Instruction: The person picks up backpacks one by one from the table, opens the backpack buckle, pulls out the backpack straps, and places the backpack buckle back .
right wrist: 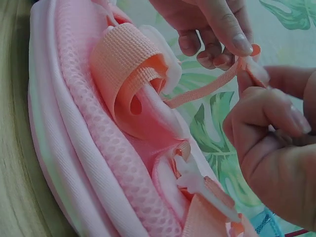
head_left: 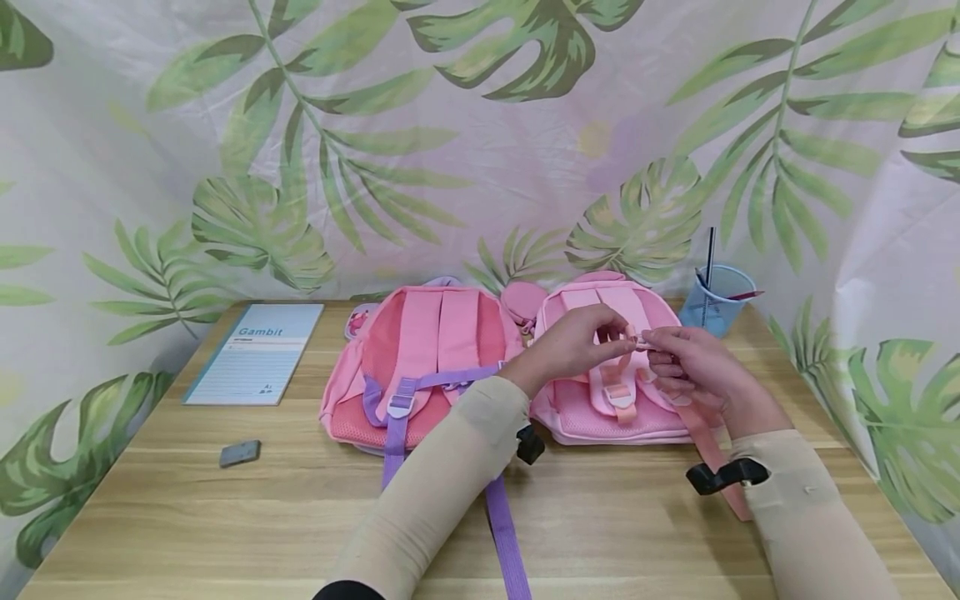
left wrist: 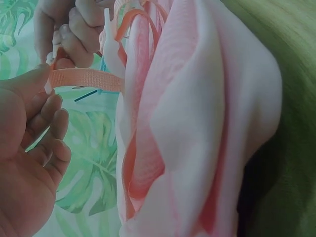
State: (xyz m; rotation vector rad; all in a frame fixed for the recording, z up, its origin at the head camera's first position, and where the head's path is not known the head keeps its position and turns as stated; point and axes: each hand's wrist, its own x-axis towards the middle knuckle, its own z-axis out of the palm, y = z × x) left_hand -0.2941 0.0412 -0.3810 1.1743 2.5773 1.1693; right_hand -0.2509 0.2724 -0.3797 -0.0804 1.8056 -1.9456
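Note:
Both hands meet above the pink backpack on the right, which lies with its shoulder straps upward. My left hand pinches a narrow orange strap between thumb and fingers. Close against those fingertips, my right hand pinches a small white buckle with orange webbing through it. The strap runs from the buckle down to the bag. Fingers partly hide the buckle. Wider orange webbing loops through a white adjuster on one shoulder strap.
Left of this bag lies a second pink backpack with purple straps trailing toward the front. A notebook and a grey eraser-like block lie farther left. A blue pen cup stands at the back right.

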